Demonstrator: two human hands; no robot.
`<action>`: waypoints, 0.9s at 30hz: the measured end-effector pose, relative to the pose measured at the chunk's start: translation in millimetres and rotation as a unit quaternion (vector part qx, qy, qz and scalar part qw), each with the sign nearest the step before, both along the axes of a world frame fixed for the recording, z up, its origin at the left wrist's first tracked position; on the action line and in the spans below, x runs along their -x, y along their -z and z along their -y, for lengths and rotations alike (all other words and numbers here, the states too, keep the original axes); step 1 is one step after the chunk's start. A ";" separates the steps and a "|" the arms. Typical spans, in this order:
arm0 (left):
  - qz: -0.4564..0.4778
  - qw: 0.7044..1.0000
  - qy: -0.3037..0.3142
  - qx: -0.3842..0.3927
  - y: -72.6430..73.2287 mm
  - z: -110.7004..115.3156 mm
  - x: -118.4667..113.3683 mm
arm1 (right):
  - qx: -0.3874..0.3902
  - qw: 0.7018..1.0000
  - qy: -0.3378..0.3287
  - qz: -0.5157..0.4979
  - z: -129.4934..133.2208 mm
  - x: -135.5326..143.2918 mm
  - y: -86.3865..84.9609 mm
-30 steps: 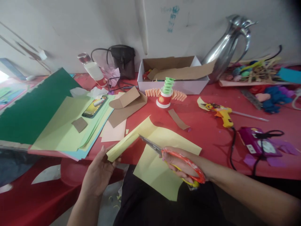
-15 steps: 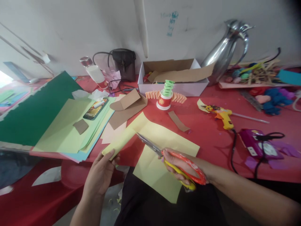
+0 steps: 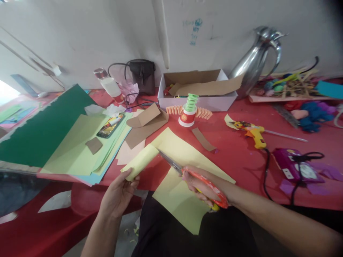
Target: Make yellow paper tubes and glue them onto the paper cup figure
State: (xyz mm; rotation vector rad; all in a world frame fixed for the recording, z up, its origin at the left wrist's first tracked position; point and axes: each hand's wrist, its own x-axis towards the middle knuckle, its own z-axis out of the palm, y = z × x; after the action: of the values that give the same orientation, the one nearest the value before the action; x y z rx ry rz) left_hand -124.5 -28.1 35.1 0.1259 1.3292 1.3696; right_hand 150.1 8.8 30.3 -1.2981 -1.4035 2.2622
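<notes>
My left hand pinches the near end of a pale yellow paper strip, which curls slightly above the red table. The strip's far end meets the scissors' tips; whether it is still joined to the sheet I cannot tell. Held in my right hand are scissors with orange-red and yellow handles, blades together and pointing up-left. Under them lies the larger yellow paper sheet, its near corner hanging over the table edge above my lap.
Behind the sheet stands a red-and-white paper cup with folded paper springs. A yellow glue gun and purple box with cords lie right. Left are stacked papers and a phone. A white box and steel jug stand behind.
The scissor blades have closed at the strip's far end, and the strip's end has come away from the sheet's edge or nearly so. My right hand has shifted slightly left.
</notes>
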 end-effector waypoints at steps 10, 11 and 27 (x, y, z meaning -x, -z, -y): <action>0.081 0.995 0.058 -0.004 3.9 -17.2 14.2 | -0.016 1.000 0.000 -0.005 -8.8 3.1 -2.9; 0.083 0.995 0.064 0.000 2.9 -18.6 14.9 | -0.014 1.000 0.000 -0.012 -9.9 3.7 -3.0; -0.042 0.996 0.062 0.043 -8.8 11.5 1.4 | 0.036 0.993 0.096 -0.057 -22.4 16.9 3.6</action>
State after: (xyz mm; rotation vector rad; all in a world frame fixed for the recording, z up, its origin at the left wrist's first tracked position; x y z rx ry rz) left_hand -125.9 -39.6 43.9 0.2051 1.4249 1.2121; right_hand 133.1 31.2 26.7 -1.2449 -1.1180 2.2376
